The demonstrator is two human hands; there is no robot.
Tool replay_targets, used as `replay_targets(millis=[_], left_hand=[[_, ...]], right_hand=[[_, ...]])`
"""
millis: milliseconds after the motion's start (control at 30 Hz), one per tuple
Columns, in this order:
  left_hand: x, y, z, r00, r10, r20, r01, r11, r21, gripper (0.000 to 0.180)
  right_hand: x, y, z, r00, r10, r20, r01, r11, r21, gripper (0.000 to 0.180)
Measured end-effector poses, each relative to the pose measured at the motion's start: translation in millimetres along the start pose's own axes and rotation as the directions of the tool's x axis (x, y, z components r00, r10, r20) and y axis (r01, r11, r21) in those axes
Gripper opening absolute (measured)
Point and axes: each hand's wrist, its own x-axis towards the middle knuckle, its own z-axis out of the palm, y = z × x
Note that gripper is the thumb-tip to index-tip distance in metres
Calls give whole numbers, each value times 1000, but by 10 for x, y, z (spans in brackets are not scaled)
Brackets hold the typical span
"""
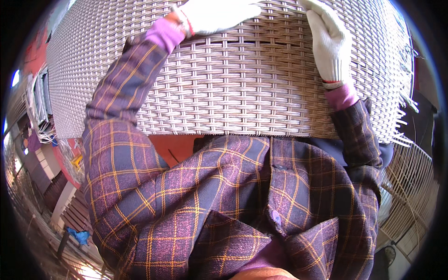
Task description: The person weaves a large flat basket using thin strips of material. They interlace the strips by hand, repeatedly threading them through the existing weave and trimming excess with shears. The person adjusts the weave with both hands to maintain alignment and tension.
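Note:
A wide woven wicker panel (219, 88) of flat grey-brown strands spreads out before me, with a dark slit along the weave just below my left hand. My left hand (217, 17), in a white knitted glove with a red cuff edge, lies over the panel's far part, fingers stretched to the right. Glare washes it out and the upper frame edge cuts it. To the right, my right hand (330, 44) wears a matching glove. Its fingers are bent and pressed together near the weave, tips at the upper edge; what they hold, if anything, is hidden.
Loose strand ends (403, 121) stick out along the panel's right edge. A frame of thin bars (410, 186) stands at the lower right. Bundled pale strands (41, 112) hang by the left side, with a blue scrap (78, 235) lower down. Reddish floor (170, 148) shows under the panel.

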Motion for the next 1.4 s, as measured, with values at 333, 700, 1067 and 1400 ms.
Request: replay_targets(millis=[333,700,1067,1400], left_hand=[[-976,1591,-758,831,-546,104,555,799,-231,44],[-810,1590,-411,838,-545,18,542,828,-143,31],[-1134,1652,-498,779,-624,68,627,778,-38,46],[-1129,1587,-626,805,-592,-43,584,802,-126,44]], right_hand=[[-589,-327,94,658,-518,547,687,711,-153,29],[-576,-333,335,726,-474,498,654,700,-287,40],[-689,-325,181,698,-436,568,658,703,-270,41],[-594,-390,276,708,-488,510,658,718,-226,38]])
